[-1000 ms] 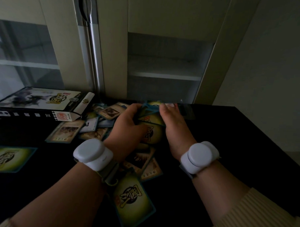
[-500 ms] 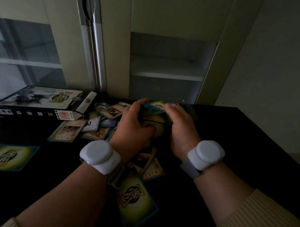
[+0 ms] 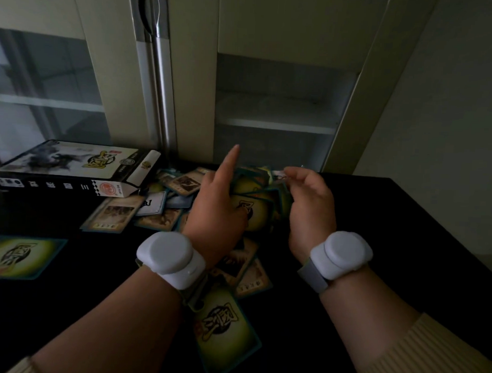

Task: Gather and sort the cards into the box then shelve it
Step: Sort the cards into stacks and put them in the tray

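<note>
A loose stack of green-backed cards (image 3: 255, 203) is held between my two hands above the black table (image 3: 390, 247). My left hand (image 3: 216, 210) grips its left side with the index finger pointing up. My right hand (image 3: 308, 205) pinches the stack's right edge. Several more cards (image 3: 155, 208) lie scattered face up and face down on the table under and left of my hands. One card (image 3: 226, 328) lies near my left wrist, another (image 3: 22, 255) at the far left. The card box (image 3: 72, 166) lies flat at the back left, its end flap open.
Behind the table stands a pale cabinet with an open shelf (image 3: 277, 126) straight ahead and a glass door (image 3: 44, 95) to the left with a vertical metal handle (image 3: 156, 71). A bare wall (image 3: 451, 109) is on the right. White trackers sit on both wrists.
Both hands have lifted the gathered cards slightly off the pile and drawn them together. My left index finger has risen and now points upward.
</note>
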`<state>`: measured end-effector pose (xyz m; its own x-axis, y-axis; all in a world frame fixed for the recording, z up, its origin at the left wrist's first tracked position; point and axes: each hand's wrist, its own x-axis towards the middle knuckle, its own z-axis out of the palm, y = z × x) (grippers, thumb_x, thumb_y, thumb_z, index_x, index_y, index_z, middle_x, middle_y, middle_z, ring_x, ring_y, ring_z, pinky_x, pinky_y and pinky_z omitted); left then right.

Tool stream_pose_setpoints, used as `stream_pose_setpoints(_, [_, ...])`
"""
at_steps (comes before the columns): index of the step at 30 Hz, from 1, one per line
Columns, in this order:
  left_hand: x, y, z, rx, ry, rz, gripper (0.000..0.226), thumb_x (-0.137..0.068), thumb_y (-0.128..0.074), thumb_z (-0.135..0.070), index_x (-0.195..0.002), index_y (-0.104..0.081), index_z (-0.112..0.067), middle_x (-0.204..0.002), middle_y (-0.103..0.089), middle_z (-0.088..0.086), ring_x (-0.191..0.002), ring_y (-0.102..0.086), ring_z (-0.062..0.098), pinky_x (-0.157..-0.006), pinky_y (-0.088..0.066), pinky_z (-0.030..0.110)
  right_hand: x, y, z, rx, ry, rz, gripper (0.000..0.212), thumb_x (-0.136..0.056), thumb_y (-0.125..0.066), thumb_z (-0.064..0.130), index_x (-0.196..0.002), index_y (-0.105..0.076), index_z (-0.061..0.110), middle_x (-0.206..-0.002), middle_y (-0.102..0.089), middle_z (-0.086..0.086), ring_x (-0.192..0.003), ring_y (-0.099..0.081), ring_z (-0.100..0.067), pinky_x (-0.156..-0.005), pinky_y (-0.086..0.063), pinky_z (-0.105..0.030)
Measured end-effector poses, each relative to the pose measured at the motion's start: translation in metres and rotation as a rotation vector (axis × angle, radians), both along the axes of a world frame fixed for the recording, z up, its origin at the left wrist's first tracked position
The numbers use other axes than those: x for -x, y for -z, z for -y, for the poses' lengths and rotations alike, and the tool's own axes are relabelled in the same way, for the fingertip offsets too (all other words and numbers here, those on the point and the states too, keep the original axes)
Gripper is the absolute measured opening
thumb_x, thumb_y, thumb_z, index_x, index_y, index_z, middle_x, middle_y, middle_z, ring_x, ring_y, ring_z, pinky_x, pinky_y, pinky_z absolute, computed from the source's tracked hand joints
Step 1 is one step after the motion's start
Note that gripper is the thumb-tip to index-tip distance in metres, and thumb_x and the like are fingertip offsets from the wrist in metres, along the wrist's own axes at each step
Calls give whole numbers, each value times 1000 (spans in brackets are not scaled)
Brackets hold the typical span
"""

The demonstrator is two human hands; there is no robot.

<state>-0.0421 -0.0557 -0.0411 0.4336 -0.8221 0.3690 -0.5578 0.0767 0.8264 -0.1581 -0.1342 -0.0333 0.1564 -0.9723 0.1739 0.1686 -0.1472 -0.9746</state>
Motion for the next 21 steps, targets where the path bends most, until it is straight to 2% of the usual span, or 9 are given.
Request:
stream_pose_setpoints(2, [1, 0, 0, -18, 2, 83, 89, -72, -60, 1, -139, -29, -49, -118, -37, -8, -108, -46, 11, -91, -38, 15, 0, -3, -7, 84, -55, -62, 19, -82, -51, 35, -83, -69, 31, -96, -69, -1, -96, -65, -22, -88, -54, -48])
stream_pose_setpoints(5, [3, -1, 0, -10, 7, 113, 79, -73, -60, 1, -135, -38, -43, -117, -40, -9, -111, -46, 11, -82, -33, 3, -2, -3, -12, 140, -160, -141, 26, -76, -58, 52, -85, -67, 29, -105, -65, -8, -98, -64, -22, -88, -54, -46])
stream_pose_setpoints(9, [5, -4, -2, 49, -1, 90, 89, -73, -61, 0, -142, -22, -42, -128, -39, -7, -119, -40, 6, -96, -33, 18, -2, -4, -16, 156, -162, -83, 30, -78, -61, 46, -70, -62, 16, -85, -64, -18, -84, -63, -30, -81, -53, -45])
stream_pose_setpoints(12, [5, -4, -3, 33, 2, 36, 98, -72, -62, -2, -146, -10, -39, -135, -40, 0, -124, -42, 13, -104, -39, 31, -3, -4, -10, 84, -106, -47, 31, -77, -57, 37, -76, -59, 6, -94, -59, -32, -95, -57, -48, -84, -51, -56])
stream_pose_setpoints(13, [5, -4, -3, 11, -5, 27, 99, -72, -63, -3, -147, -9, -39, -132, -42, 1, -121, -45, 16, -103, -42, 36, -3, -3, -7, 66, -76, -48, 26, -76, -54, 33, -74, -61, 8, -92, -62, -27, -94, -57, -46, -85, -53, -51])
stream_pose_setpoints(15, [4, -3, -2, -43, -17, 7, 97, -73, -67, -8, -147, -11, -37, -131, -45, 2, -118, -50, 18, -98, -47, 41, -2, -1, -3, 52, -10, -52, 18, -74, -48, 25, -69, -64, 18, -83, -66, -6, -88, -61, -29, -77, -54, -31])
stream_pose_setpoints(16, [3, -2, -1, -65, -15, -3, 94, -74, -69, -10, -147, -15, -35, -134, -45, 3, -119, -49, 19, -98, -47, 42, -1, 0, -3, 42, 13, -57, 19, -75, -46, 20, -70, -64, 22, -82, -65, 2, -86, -61, -21, -72, -52, -27])
stream_pose_setpoints(19, [2, 0, 1, -105, 11, 23, 83, -76, -68, -12, -145, -25, -30, -143, -41, 4, -127, -44, 19, -103, -43, 40, -3, 2, -3, -38, 15, -14, 28, -85, -41, 8, -78, -64, 22, -87, -66, 0, -85, -63, -18, -66, -52, -27])
stream_pose_setpoints(21, [3, 0, 2, -118, 35, 73, 77, -78, -66, -12, -143, -29, -31, -143, -40, 3, -128, -43, 19, -105, -39, 32, -3, 1, -5, -54, -53, 23, 20, -87, -47, 26, -82, -66, 22, -96, -68, -9, -93, -65, -26, -76, -55, -37])
